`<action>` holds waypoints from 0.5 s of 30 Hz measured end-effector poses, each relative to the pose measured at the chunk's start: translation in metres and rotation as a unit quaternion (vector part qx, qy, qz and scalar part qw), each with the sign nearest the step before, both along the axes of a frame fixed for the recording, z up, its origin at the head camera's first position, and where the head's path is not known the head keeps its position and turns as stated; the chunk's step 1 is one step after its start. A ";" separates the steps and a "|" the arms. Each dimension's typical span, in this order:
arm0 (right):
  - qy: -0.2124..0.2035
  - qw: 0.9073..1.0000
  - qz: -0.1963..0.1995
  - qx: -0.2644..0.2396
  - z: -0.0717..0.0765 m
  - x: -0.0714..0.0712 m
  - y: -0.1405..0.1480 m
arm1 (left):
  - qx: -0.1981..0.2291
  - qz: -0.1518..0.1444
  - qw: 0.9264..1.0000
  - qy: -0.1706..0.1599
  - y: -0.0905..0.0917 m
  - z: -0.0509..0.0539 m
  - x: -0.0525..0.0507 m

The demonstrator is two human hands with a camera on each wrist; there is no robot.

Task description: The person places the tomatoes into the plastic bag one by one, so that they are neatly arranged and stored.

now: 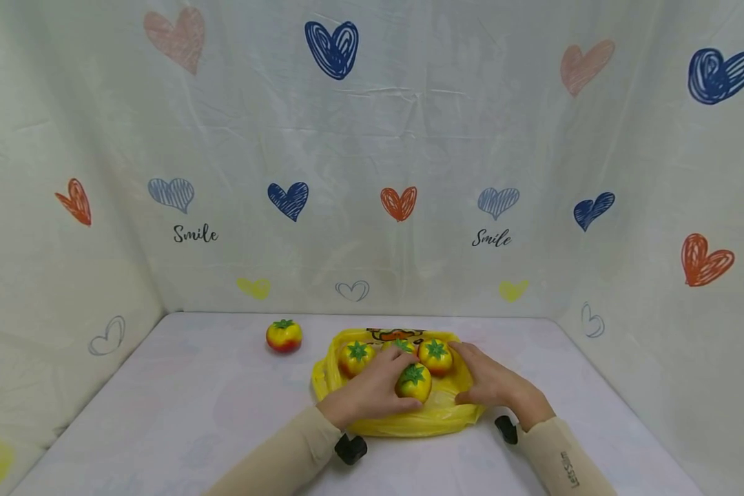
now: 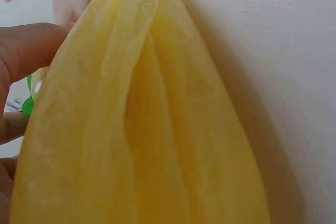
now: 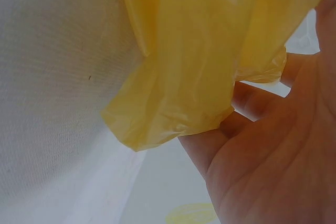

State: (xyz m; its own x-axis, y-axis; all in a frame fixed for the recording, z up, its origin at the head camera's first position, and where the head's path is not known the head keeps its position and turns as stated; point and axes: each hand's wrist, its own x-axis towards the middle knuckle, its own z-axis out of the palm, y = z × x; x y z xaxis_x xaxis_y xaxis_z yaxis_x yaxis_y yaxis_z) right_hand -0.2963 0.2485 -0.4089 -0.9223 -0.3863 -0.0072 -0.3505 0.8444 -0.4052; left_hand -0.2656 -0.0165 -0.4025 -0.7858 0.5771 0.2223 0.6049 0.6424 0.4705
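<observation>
Several yellow-and-red tomatoes with green star-shaped tops, such as the one at the left [image 1: 356,358], lie in an open yellow plastic bag [image 1: 403,426]. My left hand [image 1: 372,389] reaches over the bag's near left side, thumb and fingers around the front tomato [image 1: 413,383]. In the left wrist view the bag's side [image 2: 136,108] hides most of that hand, and a green leaf tip shows by the fingers. At the bag's right side my right hand [image 1: 492,379] is spread, its thumb apart from its fingers. The bag partly covers those fingers [image 3: 202,150] in the right wrist view.
Another tomato [image 1: 284,336] stands on the white table [image 1: 223,413] behind and left of the bag. A pale curtain printed with hearts [image 1: 347,138] encloses the table at the back and both sides. A black wrist device [image 1: 350,448] sits under each forearm.
</observation>
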 end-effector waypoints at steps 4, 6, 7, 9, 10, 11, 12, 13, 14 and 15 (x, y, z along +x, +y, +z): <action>-0.001 1.000 0.000 -0.001 0.000 0.000 0.000 | -0.001 0.005 1.000 -0.010 0.006 -0.002 -0.001; 0.001 1.000 0.000 0.000 0.000 -0.001 0.000 | -0.002 0.009 1.000 -0.013 0.008 -0.002 -0.002; 0.001 1.000 0.000 0.000 0.000 -0.001 0.000 | -0.001 0.011 1.000 -0.014 0.009 -0.003 -0.002; 0.001 1.000 0.000 0.001 0.000 -0.001 0.000 | -0.004 0.016 1.000 -0.015 0.011 -0.003 -0.004; 0.001 1.000 0.001 0.001 0.000 -0.001 0.000 | -0.005 0.018 1.000 -0.015 0.012 -0.004 -0.004; 0.000 1.000 0.000 0.001 0.000 -0.001 0.000 | -0.007 0.020 1.000 -0.016 0.013 -0.004 -0.005; -0.001 1.000 0.000 0.001 0.000 -0.001 0.000 | -0.007 0.022 1.000 -0.017 0.014 -0.004 -0.005; -0.001 1.000 0.000 0.001 0.000 -0.001 0.000 | -0.007 0.022 1.000 -0.018 0.015 -0.005 -0.006; -0.002 1.000 0.000 0.002 0.000 -0.001 0.000 | -0.007 0.022 1.000 -0.019 0.015 -0.005 -0.006; -0.002 1.000 -0.001 0.002 0.000 -0.001 0.000 | -0.007 0.021 1.000 -0.021 0.016 -0.005 -0.006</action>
State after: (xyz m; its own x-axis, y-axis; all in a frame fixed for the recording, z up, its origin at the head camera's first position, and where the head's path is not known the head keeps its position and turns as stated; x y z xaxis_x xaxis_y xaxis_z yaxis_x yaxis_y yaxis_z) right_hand -0.2975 0.2489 -0.4088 -0.9228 -0.3852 -0.0119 -0.3481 0.8464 -0.4030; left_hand -0.2720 -0.0007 -0.4074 -0.8176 0.5466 0.1809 0.5576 0.6733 0.4856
